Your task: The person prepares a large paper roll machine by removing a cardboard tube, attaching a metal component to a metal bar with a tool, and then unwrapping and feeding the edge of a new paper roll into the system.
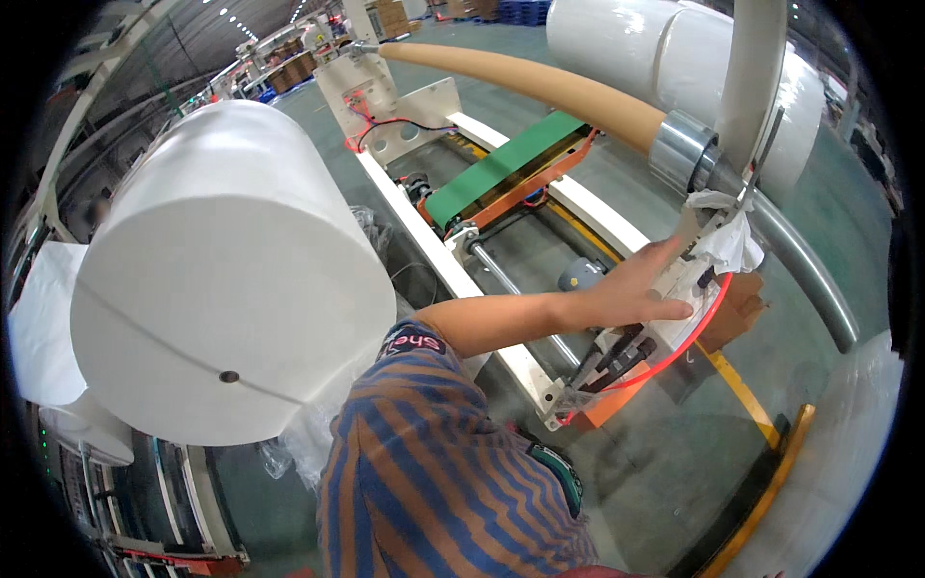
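My left hand (631, 287) reaches to the right, to the near end of a pale machine stand. Its thumb is stretched out and apart from the fingers, which lie against the stand's upright bracket (679, 255); their tips are partly hidden. Just beyond the fingers, crumpled white paper (735, 246) hangs over the bracket. Above it a long brown cardboard core (540, 82) spans the stand, with a silver metal chuck (682, 152) at its near end. A red hose (696, 337) curves below my hand. My right hand is out of view.
A huge white paper roll (231, 289) stands close on the left. Wrapped white rolls (674, 53) lie behind the core. A green belt (506, 169) sits inside the frame. At right are a curved metal bar (809, 275), a cardboard box (737, 313) and a yellow rail (766, 496).
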{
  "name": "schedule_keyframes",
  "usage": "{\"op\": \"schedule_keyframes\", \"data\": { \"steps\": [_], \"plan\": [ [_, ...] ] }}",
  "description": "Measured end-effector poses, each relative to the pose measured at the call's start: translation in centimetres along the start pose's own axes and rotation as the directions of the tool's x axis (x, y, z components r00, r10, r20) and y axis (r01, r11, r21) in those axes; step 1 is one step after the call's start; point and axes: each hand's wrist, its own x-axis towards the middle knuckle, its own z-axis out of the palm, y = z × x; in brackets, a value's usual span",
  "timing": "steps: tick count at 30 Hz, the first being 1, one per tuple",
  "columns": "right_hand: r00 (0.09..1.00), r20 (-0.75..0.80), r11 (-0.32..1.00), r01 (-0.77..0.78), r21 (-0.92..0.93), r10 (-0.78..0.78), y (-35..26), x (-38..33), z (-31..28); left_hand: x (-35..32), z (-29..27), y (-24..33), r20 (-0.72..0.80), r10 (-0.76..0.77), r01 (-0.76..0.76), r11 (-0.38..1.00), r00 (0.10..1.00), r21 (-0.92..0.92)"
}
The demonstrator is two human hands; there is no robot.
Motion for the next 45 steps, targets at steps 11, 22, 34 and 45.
{"op": "schedule_keyframes", "data": {
  "steps": [11, 22, 34, 45],
  "plan": [
    [0.967, -0.217, 0.983, 0.098, -0.155, -0.13, 12.2, 21.6, 21.2, 0.0, 0.3, 1.3, 0.017, -0.003, 0.002, 1.0, 1.0, 0.012],
    [0.993, 0.083, 0.743, 0.007, 0.67, -0.085, 17.5, 26.0, 30.3, -1.1, -0.4, 0.7, -0.067, -0.107, 0.122, 0.947, 0.992, 0.298],
    [0.979, -0.073, -0.217, 0.031, 0.976, -0.188, 16.5, 25.6, 35.7, -2.1, 0.2, 2.8, -0.593, -0.51, 0.768, 0.54, 0.623, 0.344],
    [0.923, 0.193, -0.697, 0.103, 0.709, 0.333, 10.5, 27.1, 34.5, -0.1, -1.6, 0.8, -0.594, -0.352, 0.69, 0.385, 0.723, 0.612]
  ]
}}
